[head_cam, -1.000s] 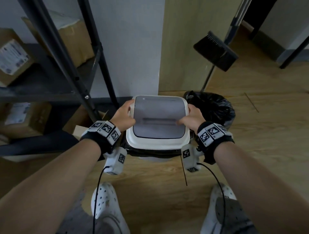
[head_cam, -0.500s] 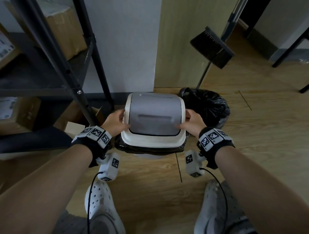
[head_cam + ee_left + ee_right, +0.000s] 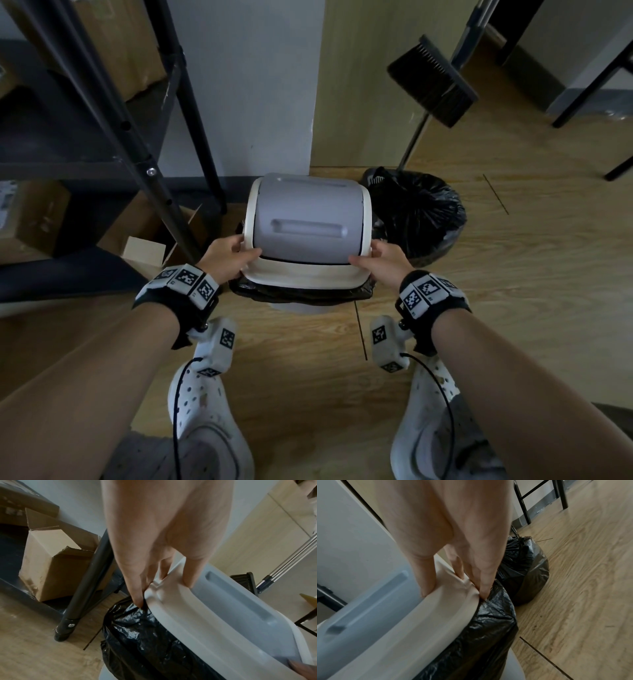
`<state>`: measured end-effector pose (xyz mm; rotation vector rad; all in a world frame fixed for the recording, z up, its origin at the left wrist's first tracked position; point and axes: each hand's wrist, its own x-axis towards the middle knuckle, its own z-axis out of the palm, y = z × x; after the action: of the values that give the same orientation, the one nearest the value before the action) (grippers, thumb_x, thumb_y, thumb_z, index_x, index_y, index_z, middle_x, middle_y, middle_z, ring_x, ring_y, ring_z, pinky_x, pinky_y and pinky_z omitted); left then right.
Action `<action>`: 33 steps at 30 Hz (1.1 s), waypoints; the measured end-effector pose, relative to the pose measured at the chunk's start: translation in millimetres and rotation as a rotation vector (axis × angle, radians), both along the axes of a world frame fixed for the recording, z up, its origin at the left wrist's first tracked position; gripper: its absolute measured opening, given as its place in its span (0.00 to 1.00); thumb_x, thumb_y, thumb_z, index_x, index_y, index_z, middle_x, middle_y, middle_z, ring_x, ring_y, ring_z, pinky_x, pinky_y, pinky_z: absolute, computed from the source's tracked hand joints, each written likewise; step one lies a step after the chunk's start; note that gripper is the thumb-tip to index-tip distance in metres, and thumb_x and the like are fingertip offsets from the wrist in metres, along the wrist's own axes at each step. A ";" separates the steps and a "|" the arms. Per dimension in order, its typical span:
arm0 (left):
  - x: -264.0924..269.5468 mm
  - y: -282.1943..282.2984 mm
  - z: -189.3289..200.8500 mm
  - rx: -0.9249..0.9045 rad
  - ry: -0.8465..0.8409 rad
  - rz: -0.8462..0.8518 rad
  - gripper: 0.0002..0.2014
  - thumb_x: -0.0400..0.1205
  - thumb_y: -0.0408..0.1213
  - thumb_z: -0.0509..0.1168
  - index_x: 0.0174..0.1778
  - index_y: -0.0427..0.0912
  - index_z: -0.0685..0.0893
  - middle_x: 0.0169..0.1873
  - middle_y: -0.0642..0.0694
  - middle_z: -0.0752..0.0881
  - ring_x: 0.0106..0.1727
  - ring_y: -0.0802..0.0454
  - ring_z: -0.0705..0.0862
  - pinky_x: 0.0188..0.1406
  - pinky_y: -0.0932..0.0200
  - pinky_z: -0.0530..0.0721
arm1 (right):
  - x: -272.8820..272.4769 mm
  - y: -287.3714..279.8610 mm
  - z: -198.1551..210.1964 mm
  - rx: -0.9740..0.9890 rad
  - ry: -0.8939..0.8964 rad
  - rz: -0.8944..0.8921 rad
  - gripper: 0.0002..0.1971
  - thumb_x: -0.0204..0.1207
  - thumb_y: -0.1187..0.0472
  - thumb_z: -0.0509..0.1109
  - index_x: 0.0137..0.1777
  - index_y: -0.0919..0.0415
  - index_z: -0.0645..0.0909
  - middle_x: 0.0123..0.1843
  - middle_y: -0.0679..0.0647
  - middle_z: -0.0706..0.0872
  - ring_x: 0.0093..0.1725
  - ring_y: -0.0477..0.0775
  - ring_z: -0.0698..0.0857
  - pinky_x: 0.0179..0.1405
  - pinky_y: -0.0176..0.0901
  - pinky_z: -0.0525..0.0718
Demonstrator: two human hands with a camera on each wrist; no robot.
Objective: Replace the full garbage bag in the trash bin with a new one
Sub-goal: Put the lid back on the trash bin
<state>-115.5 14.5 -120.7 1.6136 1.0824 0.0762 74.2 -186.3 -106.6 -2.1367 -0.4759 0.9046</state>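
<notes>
The bin's lid (image 3: 308,226), a white frame around a grey swing flap, sits on the trash bin (image 3: 301,306) in front of my feet. A black liner bag (image 3: 301,295) is folded over the bin's rim below the lid (image 3: 205,615). My left hand (image 3: 227,257) grips the lid's near left corner, thumb on top and fingers under the edge (image 3: 154,588). My right hand (image 3: 383,262) grips the near right corner the same way (image 3: 453,588). A tied full black garbage bag (image 3: 421,212) stands on the floor to the right of the bin (image 3: 525,566).
A black metal shelf rack (image 3: 150,168) with cardboard boxes (image 3: 150,236) stands close on the left. A broom (image 3: 431,82) leans on the wall behind the full bag. Black chair legs (image 3: 596,92) are at the far right. Wooden floor (image 3: 513,291) lies to the right.
Both hands have slid from the lid's sides to its near corners. The lid has tilted, its front edge now lower towards me, and more of the liner shows beneath it.
</notes>
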 end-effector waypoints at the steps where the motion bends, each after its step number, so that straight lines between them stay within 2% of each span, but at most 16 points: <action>1: -0.8 -0.8 0.2 -0.006 -0.008 -0.008 0.15 0.80 0.40 0.67 0.62 0.46 0.80 0.58 0.42 0.85 0.58 0.44 0.84 0.63 0.40 0.83 | 0.7 -0.1 -1.4 -0.001 -0.002 -0.006 0.27 0.72 0.57 0.74 0.71 0.63 0.75 0.60 0.56 0.84 0.58 0.55 0.83 0.52 0.43 0.79; 3: -3.2 -2.4 0.4 -0.005 -0.018 -0.021 0.17 0.80 0.40 0.66 0.65 0.45 0.79 0.59 0.44 0.84 0.60 0.45 0.83 0.64 0.42 0.82 | 0.6 -0.4 -4.0 -0.005 -0.007 -0.023 0.29 0.71 0.56 0.75 0.72 0.63 0.74 0.63 0.58 0.84 0.61 0.57 0.83 0.54 0.44 0.80; 5: -4.8 -3.8 0.2 0.003 -0.032 -0.025 0.18 0.80 0.41 0.66 0.67 0.45 0.78 0.61 0.43 0.84 0.62 0.45 0.83 0.66 0.41 0.81 | 0.3 -1.3 -6.4 -0.001 0.000 -0.045 0.30 0.70 0.55 0.75 0.71 0.64 0.74 0.62 0.58 0.84 0.60 0.58 0.84 0.53 0.44 0.81; 7: -5.7 -6.2 0.2 0.014 -0.048 -0.027 0.19 0.80 0.41 0.66 0.67 0.45 0.78 0.60 0.44 0.84 0.62 0.45 0.83 0.67 0.41 0.80 | -1.5 -2.3 -6.1 0.011 0.015 -0.072 0.26 0.72 0.58 0.74 0.68 0.65 0.75 0.59 0.56 0.84 0.56 0.55 0.83 0.52 0.43 0.80; 10: -5.2 -11.1 1.0 0.026 -0.074 -0.021 0.22 0.80 0.41 0.65 0.71 0.45 0.75 0.56 0.48 0.83 0.61 0.47 0.83 0.67 0.43 0.80 | -1.5 -5.2 -8.8 0.019 0.029 -0.096 0.22 0.72 0.59 0.74 0.65 0.66 0.78 0.59 0.59 0.85 0.58 0.57 0.84 0.57 0.47 0.82; 12: -4.3 -13.7 1.4 0.040 -0.083 -0.023 0.25 0.80 0.42 0.66 0.74 0.45 0.73 0.56 0.48 0.82 0.60 0.48 0.82 0.65 0.44 0.81 | -0.8 -7.7 -11.5 0.028 0.034 -0.111 0.22 0.72 0.59 0.74 0.65 0.66 0.79 0.59 0.59 0.86 0.58 0.58 0.84 0.55 0.47 0.82; 17: -4.4 -13.8 -1.0 0.025 -0.078 -0.004 0.29 0.79 0.44 0.67 0.76 0.45 0.70 0.66 0.43 0.80 0.61 0.48 0.82 0.57 0.51 0.85 | -1.7 -11.5 -18.3 0.085 0.068 -0.171 0.18 0.72 0.61 0.73 0.61 0.65 0.82 0.56 0.58 0.87 0.55 0.57 0.85 0.50 0.46 0.81; 20: -5.3 -14.2 -5.7 0.012 -0.081 0.038 0.29 0.79 0.45 0.67 0.76 0.45 0.71 0.67 0.42 0.80 0.63 0.47 0.81 0.57 0.51 0.84 | -3.8 -13.6 -25.8 0.115 0.107 -0.226 0.18 0.71 0.59 0.75 0.60 0.66 0.84 0.55 0.59 0.89 0.56 0.58 0.86 0.55 0.48 0.83; 22: -5.4 -15.9 -7.9 0.021 -0.087 0.059 0.28 0.79 0.45 0.67 0.75 0.45 0.72 0.66 0.42 0.81 0.62 0.48 0.81 0.55 0.53 0.84 | -3.7 -13.9 -28.6 0.128 0.121 -0.240 0.19 0.70 0.59 0.76 0.60 0.66 0.84 0.55 0.59 0.89 0.56 0.58 0.86 0.58 0.49 0.83; 23: -5.2 -17.0 -8.8 0.025 -0.096 0.069 0.27 0.79 0.45 0.67 0.74 0.44 0.73 0.65 0.42 0.81 0.60 0.49 0.81 0.53 0.54 0.84 | -3.2 -13.6 -29.4 0.137 0.130 -0.247 0.19 0.70 0.60 0.76 0.60 0.66 0.84 0.55 0.59 0.89 0.56 0.57 0.86 0.58 0.50 0.84; 25: -5.5 -18.3 -11.3 0.025 -0.109 0.087 0.27 0.78 0.46 0.67 0.74 0.44 0.74 0.64 0.43 0.82 0.59 0.49 0.82 0.52 0.56 0.83 | -3.2 -12.5 -28.9 0.150 0.141 -0.262 0.18 0.71 0.62 0.75 0.60 0.68 0.84 0.52 0.58 0.88 0.53 0.57 0.85 0.50 0.46 0.82; 29: -10.0 -17.9 -16.1 0.024 -0.087 0.115 0.28 0.78 0.48 0.67 0.73 0.45 0.73 0.65 0.44 0.81 0.62 0.48 0.81 0.50 0.55 0.84 | -5.9 -7.3 -31.7 0.173 0.149 -0.273 0.18 0.69 0.62 0.75 0.59 0.68 0.84 0.54 0.60 0.88 0.51 0.57 0.85 0.41 0.41 0.78; 31: -12.0 -17.5 -18.9 0.022 -0.080 0.128 0.28 0.77 0.49 0.67 0.73 0.45 0.74 0.65 0.43 0.81 0.63 0.47 0.81 0.52 0.53 0.85 | -6.1 -5.4 -35.0 0.179 0.156 -0.285 0.17 0.68 0.62 0.76 0.57 0.67 0.85 0.53 0.61 0.89 0.52 0.59 0.86 0.41 0.43 0.78; 33: -12.4 -18.1 -19.3 0.019 -0.087 0.132 0.28 0.78 0.48 0.68 0.73 0.46 0.74 0.65 0.44 0.81 0.63 0.46 0.81 0.54 0.51 0.85 | -6.4 -6.1 -36.7 0.192 0.172 -0.302 0.15 0.67 0.62 0.76 0.54 0.66 0.86 0.53 0.61 0.89 0.53 0.60 0.86 0.46 0.46 0.81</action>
<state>-127.9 -3.6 -140.1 1.5405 1.1224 0.2430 67.8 -192.4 -143.3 -1.8735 -0.1403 0.8247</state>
